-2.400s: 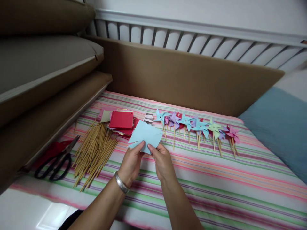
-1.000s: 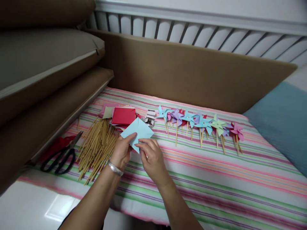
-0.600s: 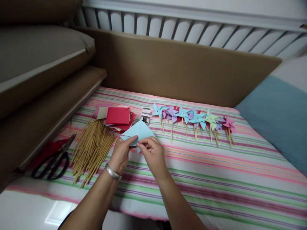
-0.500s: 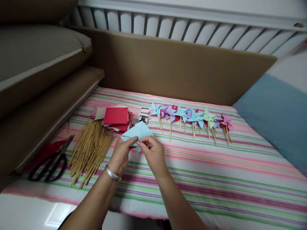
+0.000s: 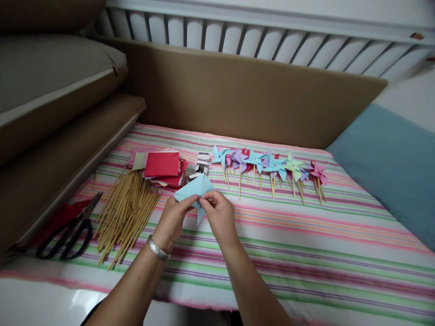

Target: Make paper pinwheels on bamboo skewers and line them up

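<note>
A light blue sheet of paper [image 5: 192, 188], cut and partly folded, is held between both hands above the striped cloth. My left hand [image 5: 174, 216], with a silver bangle at the wrist, pinches it from the left, thumb on top near the centre. From the right, my right hand [image 5: 218, 213] pinches the paper with thumb and forefinger close to the left thumb. One pointed flap hangs below the fingers. Just behind the paper lies a small white-and-dark box or case [image 5: 201, 164]; its contents are too small to make out.
Wooden sticks [image 5: 127, 217] lie in a heap at left, beside black-handled scissors [image 5: 70, 235]. A stack of coloured paper [image 5: 162, 164] is behind them. Finished pinwheels [image 5: 275, 166] line the cloth [image 5: 306, 253] at right. Brown cushions [image 5: 68, 149] and a brown panel [image 5: 238, 99] border it.
My right fingers have drawn a flap of the blue paper in toward the centre, by the left thumb. The lower flap now points further down. The view has shifted slightly.
</note>
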The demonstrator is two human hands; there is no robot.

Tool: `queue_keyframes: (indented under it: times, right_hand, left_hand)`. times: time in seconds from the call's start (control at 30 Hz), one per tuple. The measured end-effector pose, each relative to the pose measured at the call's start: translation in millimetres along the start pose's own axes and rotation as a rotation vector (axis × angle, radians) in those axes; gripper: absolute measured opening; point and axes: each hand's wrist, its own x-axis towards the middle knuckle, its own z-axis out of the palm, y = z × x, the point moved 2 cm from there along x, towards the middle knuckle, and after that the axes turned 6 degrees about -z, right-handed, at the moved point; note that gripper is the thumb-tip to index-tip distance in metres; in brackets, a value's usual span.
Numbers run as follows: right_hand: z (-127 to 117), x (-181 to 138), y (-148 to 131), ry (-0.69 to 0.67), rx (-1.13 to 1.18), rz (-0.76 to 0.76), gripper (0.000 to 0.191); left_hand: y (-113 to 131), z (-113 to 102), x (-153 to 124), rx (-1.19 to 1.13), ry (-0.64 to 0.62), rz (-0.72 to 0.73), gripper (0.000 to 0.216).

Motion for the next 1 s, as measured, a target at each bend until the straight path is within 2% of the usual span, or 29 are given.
queue_keyframes:
  times: [0.13,0.33,0.5,0.57,0.7,0.87,1.0]
  right_hand:
    - [1,0,2,0.016,0.001,0.026,0.010]
    - [-3,2,2,-0.010,-0.003,0.055,0.014]
    - [-26,12,-3,0.072,-0.131,-0.017,0.043]
    - [-31,16,0,0.012,-0.011,0.049,0.054]
    - [-26,15,7,-0.203,0.331,0.271,0.068]
    - [-22,14,8,-0.173,0.330,0.284,0.059]
    - [-21,14,6,-0.139,0.405,0.282,0.049]
  left_hand:
    - [-1,0,1,0.076,-0.018,0.022,0.033]
    - [-4,-8,7,0.200,0.061,0.030,0.027]
    - [0,-13,9,0.276,0.089,0.001,0.032]
    - [1,-13,8,0.302,0.087,-0.027,0.031]
    - [2,-8,4,0.332,0.084,-0.077,0.028]
    - [2,-5,3,0.314,0.086,-0.087,0.032]
    - [-7,-5,4,0.151,0.017,-0.131,0.035]
